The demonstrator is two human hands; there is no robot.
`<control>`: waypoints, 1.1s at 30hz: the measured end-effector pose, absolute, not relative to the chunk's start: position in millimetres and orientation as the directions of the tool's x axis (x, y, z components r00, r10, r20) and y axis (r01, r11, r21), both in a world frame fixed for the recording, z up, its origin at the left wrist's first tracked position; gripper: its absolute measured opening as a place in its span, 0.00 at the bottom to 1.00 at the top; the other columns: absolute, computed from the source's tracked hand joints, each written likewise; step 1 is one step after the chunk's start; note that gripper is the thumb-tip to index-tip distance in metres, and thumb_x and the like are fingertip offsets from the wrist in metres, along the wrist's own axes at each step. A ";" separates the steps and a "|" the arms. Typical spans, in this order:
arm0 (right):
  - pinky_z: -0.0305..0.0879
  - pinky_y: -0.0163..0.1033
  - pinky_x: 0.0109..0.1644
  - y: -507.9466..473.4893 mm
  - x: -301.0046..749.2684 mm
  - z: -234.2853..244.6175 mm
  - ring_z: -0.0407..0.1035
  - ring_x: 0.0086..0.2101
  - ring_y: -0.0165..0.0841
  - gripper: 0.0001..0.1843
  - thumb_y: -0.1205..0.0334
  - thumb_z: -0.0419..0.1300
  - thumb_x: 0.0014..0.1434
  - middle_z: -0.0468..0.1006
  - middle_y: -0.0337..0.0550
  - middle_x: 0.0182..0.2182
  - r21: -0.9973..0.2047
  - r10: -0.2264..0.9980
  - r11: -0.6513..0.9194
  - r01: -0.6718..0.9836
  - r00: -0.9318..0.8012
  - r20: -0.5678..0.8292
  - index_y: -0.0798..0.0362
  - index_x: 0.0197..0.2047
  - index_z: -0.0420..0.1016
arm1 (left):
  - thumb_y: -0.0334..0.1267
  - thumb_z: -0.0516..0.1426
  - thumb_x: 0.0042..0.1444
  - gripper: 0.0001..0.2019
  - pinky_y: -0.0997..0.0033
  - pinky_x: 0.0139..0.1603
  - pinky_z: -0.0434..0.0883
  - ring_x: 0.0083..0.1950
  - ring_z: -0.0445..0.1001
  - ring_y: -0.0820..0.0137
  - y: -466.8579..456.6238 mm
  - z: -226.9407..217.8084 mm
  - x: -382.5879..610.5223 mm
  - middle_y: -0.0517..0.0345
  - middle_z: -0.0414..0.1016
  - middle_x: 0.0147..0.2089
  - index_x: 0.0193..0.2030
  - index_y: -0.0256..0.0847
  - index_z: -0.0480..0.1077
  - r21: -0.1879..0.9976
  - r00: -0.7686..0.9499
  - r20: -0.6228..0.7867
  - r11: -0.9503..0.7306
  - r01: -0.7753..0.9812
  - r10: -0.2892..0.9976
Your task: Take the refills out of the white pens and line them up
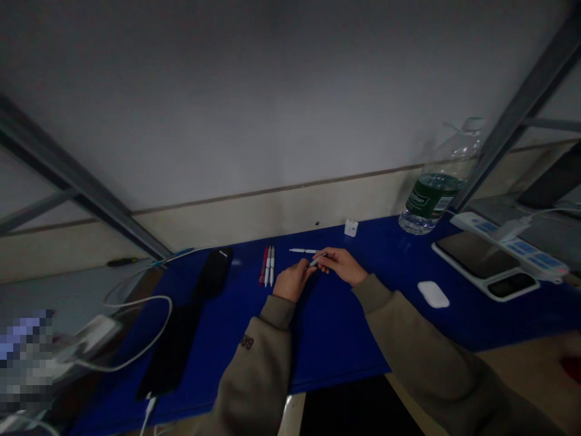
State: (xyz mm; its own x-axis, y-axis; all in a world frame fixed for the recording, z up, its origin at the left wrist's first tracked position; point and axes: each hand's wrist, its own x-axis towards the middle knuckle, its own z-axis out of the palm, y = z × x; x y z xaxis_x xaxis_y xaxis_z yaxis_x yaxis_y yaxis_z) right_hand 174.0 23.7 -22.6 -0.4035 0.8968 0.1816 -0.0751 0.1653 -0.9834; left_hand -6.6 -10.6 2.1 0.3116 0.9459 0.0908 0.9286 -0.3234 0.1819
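Observation:
A slim pen [316,261] lies between my two hands over the blue table. My left hand [292,281] pinches its near end, fingers closed. On its other end, the fingers of my right hand [342,264] are closed too. Just behind my hands, a white pen or pen part [302,251] rests on the table, its right end hidden by my right hand. Left of my hands, a red pen [264,266] and two white-and-grey pens [270,266] lie side by side. Fine detail of the held pen is too small to make out.
At the back stands a white charger plug [351,227], with a large water bottle [431,181] to its right. A white case [433,294], a scale-like device [483,260] and a power strip [512,242] lie right. Two dark phones [214,272] and white cables lie left.

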 end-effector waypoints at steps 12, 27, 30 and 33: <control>0.57 0.36 0.30 18.8 171.1 -20.8 0.63 0.25 0.29 0.17 0.50 0.54 0.59 0.69 0.38 0.21 -0.900 0.913 0.352 0.259 -0.309 0.268 0.54 0.29 0.71 | 0.53 0.44 0.63 0.18 0.73 0.37 0.66 0.44 0.75 0.64 -17.7 10.6 -3.9 0.53 0.75 0.44 0.52 0.47 0.61 0.255 0.340 0.077 -0.348 0.902 0.937; 0.56 0.34 0.27 16.8 172.3 -15.7 0.60 0.22 0.28 0.15 0.55 0.54 0.60 0.68 0.35 0.22 -0.939 0.904 0.323 0.121 -0.334 0.267 0.51 0.48 0.68 | 0.55 0.39 0.64 0.21 0.72 0.34 0.66 0.38 0.76 0.64 -17.4 5.3 -0.6 0.54 0.75 0.35 0.48 0.44 0.63 0.251 0.360 0.094 -0.372 0.893 0.928; 0.53 0.33 0.24 15.4 172.3 -13.6 0.59 0.21 0.27 0.15 0.53 0.54 0.60 0.70 0.37 0.22 -0.947 0.916 0.285 0.149 -0.334 0.223 0.52 0.45 0.70 | 0.54 0.39 0.64 0.20 0.72 0.33 0.65 0.37 0.76 0.63 -18.0 4.6 -1.2 0.54 0.76 0.35 0.52 0.46 0.61 0.246 0.369 0.102 -0.383 0.891 0.924; 0.56 0.34 0.26 15.9 172.7 -13.3 0.62 0.23 0.28 0.14 0.52 0.57 0.58 0.72 0.39 0.26 -0.941 0.896 0.304 0.150 -0.381 0.229 0.53 0.42 0.71 | 0.50 0.36 0.66 0.20 0.71 0.33 0.65 0.36 0.76 0.62 -16.0 2.0 -2.3 0.52 0.76 0.34 0.50 0.45 0.62 0.193 0.327 0.092 -0.339 0.921 0.940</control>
State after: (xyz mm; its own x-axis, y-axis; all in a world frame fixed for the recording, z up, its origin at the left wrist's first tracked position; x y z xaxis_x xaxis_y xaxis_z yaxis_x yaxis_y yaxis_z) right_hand 172.7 15.9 -13.3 -0.3808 0.8959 0.2289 0.1497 0.3040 -0.9408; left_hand -2.3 -16.0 2.0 0.3274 0.9404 0.0917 0.9206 -0.3394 0.1933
